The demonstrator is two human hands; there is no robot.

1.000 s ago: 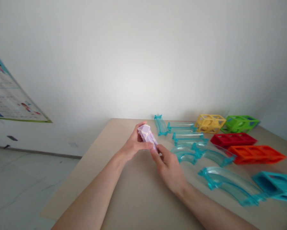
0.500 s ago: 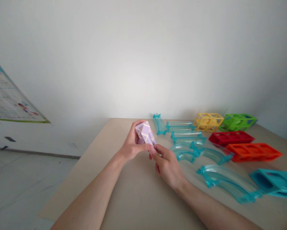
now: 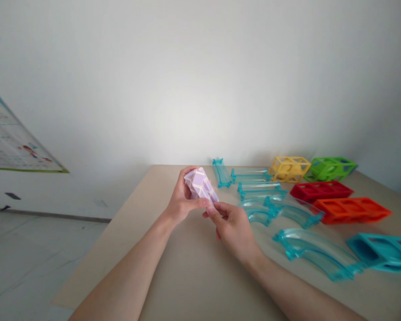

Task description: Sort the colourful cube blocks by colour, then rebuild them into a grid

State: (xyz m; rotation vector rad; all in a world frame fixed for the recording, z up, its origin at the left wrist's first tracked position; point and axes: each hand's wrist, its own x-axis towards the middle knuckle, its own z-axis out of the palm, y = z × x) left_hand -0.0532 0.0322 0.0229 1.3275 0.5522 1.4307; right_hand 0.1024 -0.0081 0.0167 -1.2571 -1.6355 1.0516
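Observation:
A lilac snake puzzle (image 3: 198,180), faceted and lined with cream edges, is held above the table in both hands. My left hand (image 3: 180,203) is wrapped round its left side, with the thumb across the lower front. My right hand (image 3: 232,225) is closed at the lower right end of the puzzle, thumb and fingers pinching there. The fingers cover the back and bottom of the puzzle, so the exact grip of my right fingertips is partly hidden.
Right of my hands lie clear teal track pieces (image 3: 320,249), straight and curved. Beyond them are open-frame blocks: yellow (image 3: 289,169), green (image 3: 330,168), red (image 3: 322,190), orange (image 3: 352,210) and blue (image 3: 384,252). A white wall (image 3: 187,89) stands behind the table (image 3: 120,249).
The snake puzzle has shifted slightly left and leans more to the left in my hands. My right hand has moved slightly left with its end.

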